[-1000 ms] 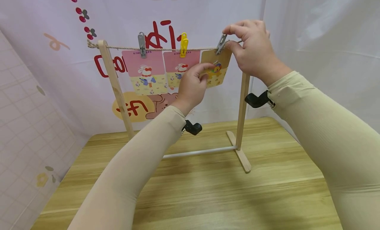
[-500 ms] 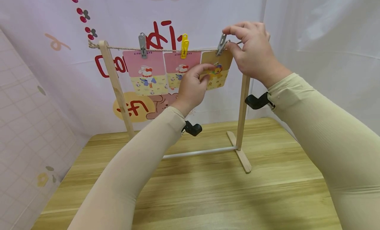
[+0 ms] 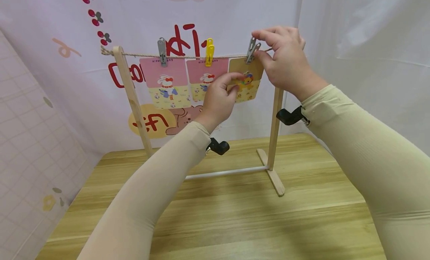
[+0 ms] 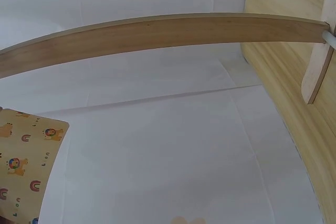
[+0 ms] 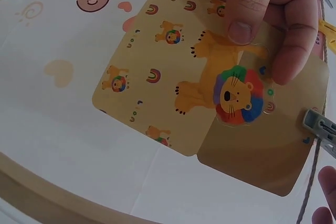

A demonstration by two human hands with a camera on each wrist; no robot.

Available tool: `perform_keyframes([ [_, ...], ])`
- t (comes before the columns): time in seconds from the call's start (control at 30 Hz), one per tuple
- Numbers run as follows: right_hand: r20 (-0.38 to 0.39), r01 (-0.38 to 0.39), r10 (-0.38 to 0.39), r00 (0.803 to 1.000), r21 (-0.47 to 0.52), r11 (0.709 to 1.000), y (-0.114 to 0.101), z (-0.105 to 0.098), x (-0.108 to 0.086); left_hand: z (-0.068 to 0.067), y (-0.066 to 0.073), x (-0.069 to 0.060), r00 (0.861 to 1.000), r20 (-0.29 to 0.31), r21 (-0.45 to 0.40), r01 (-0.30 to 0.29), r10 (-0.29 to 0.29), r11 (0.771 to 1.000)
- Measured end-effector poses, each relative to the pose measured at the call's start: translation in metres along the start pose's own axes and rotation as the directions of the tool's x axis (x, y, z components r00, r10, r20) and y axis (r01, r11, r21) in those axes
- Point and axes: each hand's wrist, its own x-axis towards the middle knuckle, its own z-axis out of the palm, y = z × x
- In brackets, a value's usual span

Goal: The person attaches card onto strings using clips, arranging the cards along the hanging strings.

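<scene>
My left hand (image 3: 220, 97) holds the tan and yellow lion card (image 3: 254, 91) at its left side, thumb and index finger on its printed face in the right wrist view. That card hangs at the right end of the twine (image 3: 134, 55), where a grey clothespin (image 3: 250, 55) sits over its top edge. My right hand (image 3: 285, 55) is at this clothespin's handles, index fingertip on one and thumb close by the other. To the left, two pink and yellow rabbit cards (image 3: 167, 89) hang, one under a grey clothespin (image 3: 162, 51), the other under a yellow clothespin (image 3: 209, 53).
A wooden stand with a left post (image 3: 132, 99), a right post (image 3: 276, 129) and a white bottom rod (image 3: 228, 173) carries the twine. It stands on a wood-grain table (image 3: 252, 219). A printed white cloth (image 3: 235, 21) hangs behind.
The right thumb has slid slightly lower beside the clothespin, whose handles stand a little further apart. The left hand keeps its place at the lion card.
</scene>
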Motion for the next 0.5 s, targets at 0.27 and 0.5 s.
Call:
perform_keyframes([
  [0.27,-0.027,0.024,-0.024,0.999,0.01,1.0,0.002,0.002,-0.005,0.001,0.001,-0.001,1.0,0.001,0.012,0.002,-0.002,1.0],
  [0.5,-0.066,0.05,-0.047,0.997,0.043,0.998,0.004,0.003,-0.013,0.0,0.003,-0.002,1.0,0.006,-0.002,-0.006,0.006,1.0],
])
